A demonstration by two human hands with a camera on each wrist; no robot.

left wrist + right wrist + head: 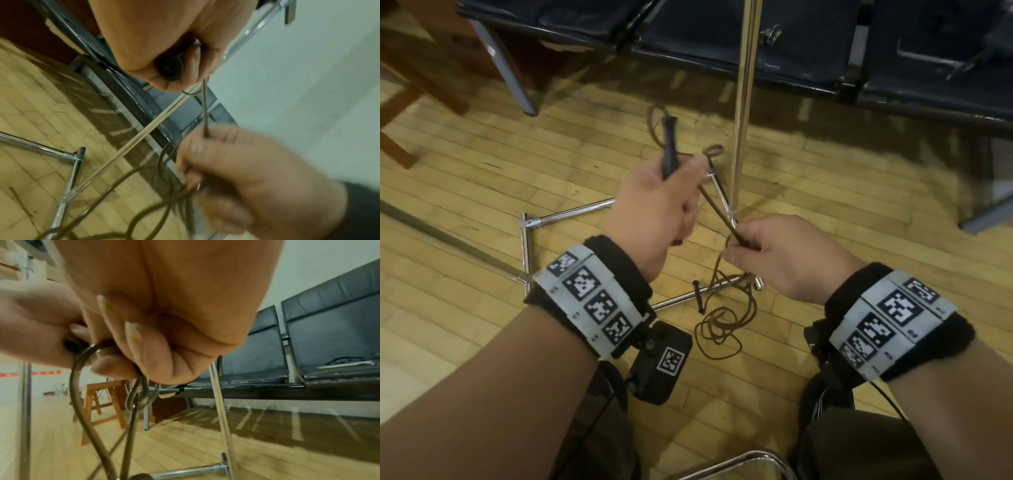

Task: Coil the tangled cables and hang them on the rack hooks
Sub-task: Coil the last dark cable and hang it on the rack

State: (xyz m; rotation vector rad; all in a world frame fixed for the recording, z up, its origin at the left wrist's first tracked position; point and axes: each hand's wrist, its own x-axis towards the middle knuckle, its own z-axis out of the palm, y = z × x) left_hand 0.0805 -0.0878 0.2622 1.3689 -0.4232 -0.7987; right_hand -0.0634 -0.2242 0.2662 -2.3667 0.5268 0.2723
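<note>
A thin dark brown cable (714, 202) is stretched between my two hands above the floor. My left hand (683, 192) grips the cable's black handle-like end (667, 147), which sticks up out of the fist; the left wrist view shows its round butt (169, 68) inside the curled fingers. My right hand (739, 245) pinches the cable lower down, with a loop (77, 378) hanging from its curled fingers. The rest of the cable lies tangled on the floor (719, 323) beside a second black end (698, 296). The chrome rack pole (743, 102) rises just behind my hands; no hooks show.
The rack's chrome base bars (571, 212) lie on the wooden floor (482, 171) around the tangle. A row of dark padded bench seats (756, 44) stands behind the pole, and wooden furniture (421, 68) stands at far left. A chrome chair edge (743, 459) sits below, between my knees.
</note>
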